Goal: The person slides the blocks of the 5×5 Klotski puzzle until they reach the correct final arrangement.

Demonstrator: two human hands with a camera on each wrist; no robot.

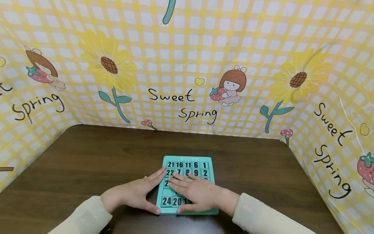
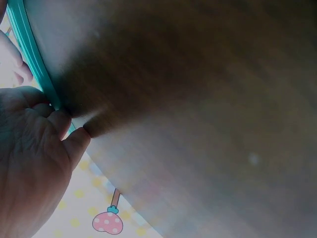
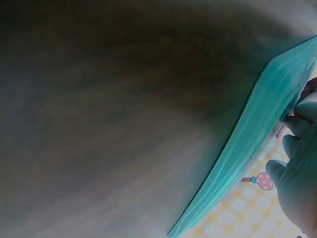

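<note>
A turquoise number slide puzzle (image 1: 189, 213) lies flat on the dark wooden table, its square tiles printed with black numbers. My left hand (image 1: 135, 194) rests along the puzzle's left edge, fingers extended toward the upper left and the thumb at the lower left corner. In the left wrist view that hand (image 2: 34, 153) touches the turquoise side (image 2: 30, 44). Spread over the middle tiles, my right hand (image 1: 201, 194) touches them with fairly straight fingers and hides several numbers. From the right wrist, the hand (image 3: 299, 163) appears above the puzzle's edge (image 3: 257, 114).
The brown table (image 1: 96, 156) extends on both sides of the puzzle and behind it. A yellow-and-white checked cloth (image 1: 175, 58) with flowers, cartoon figures and lettering hangs round its back and sides.
</note>
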